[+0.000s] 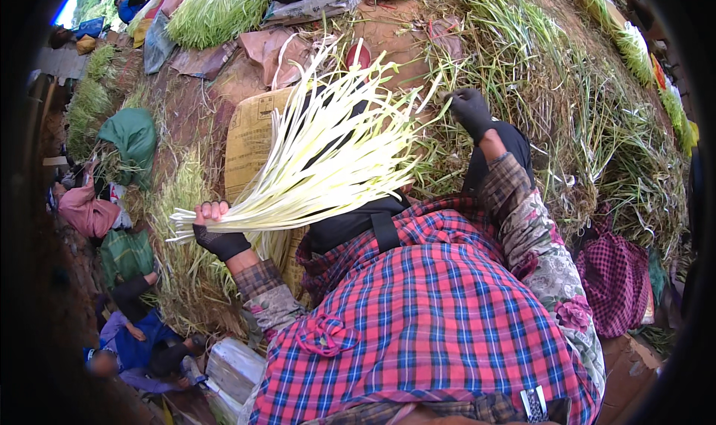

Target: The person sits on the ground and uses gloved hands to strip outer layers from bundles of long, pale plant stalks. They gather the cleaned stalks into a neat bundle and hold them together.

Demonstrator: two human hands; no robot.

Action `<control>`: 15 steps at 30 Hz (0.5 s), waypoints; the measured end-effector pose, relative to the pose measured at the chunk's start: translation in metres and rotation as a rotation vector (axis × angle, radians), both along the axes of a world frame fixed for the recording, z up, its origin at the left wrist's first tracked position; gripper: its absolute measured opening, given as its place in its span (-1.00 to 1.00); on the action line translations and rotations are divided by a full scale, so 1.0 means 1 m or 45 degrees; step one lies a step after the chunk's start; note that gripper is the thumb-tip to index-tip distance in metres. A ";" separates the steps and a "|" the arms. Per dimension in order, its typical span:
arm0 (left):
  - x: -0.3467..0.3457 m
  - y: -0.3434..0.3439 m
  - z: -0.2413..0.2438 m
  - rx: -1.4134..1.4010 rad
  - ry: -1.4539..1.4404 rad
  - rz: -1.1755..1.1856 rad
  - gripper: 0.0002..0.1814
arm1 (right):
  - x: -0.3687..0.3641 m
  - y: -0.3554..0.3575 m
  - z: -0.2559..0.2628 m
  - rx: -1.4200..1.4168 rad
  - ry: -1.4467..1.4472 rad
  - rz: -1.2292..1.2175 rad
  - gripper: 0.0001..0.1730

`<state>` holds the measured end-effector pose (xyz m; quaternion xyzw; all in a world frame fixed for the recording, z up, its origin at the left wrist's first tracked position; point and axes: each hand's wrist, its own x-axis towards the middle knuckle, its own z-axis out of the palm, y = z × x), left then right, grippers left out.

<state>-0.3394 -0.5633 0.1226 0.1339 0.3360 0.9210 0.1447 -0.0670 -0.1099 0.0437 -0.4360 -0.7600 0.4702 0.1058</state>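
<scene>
My left hand, in a dark fingerless glove, grips a bunch of long, pale yellow-white leafy stalks near one end. The stalks fan up and to the right across my lap, their loose greenish tips spread. Beyond those tips is my right hand in a dark glove, its fingers bent at a few thin leaf ends; whether they are pinched is unclear. Under the bunch, a yellow printed sack lies partly covered. A red and blue checked apron covers my front.
Loose green and dry leaves pile up on the right. A heap of pale-tipped stalks lies at the upper left. Several people sit along the left, near a green cloth bag. A checked bundle rests at the right.
</scene>
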 end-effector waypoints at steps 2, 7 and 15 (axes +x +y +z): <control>0.004 0.004 0.001 -0.006 -0.025 0.009 -0.91 | 0.010 0.001 0.033 0.093 0.302 -0.067 -0.68; 0.007 0.011 -0.001 0.019 -0.051 -0.020 -0.89 | -0.014 -0.071 0.080 0.332 0.679 0.485 -0.79; 0.012 0.012 0.002 0.009 -0.080 -0.045 -0.88 | -0.054 -0.102 0.059 0.728 0.347 0.592 -0.77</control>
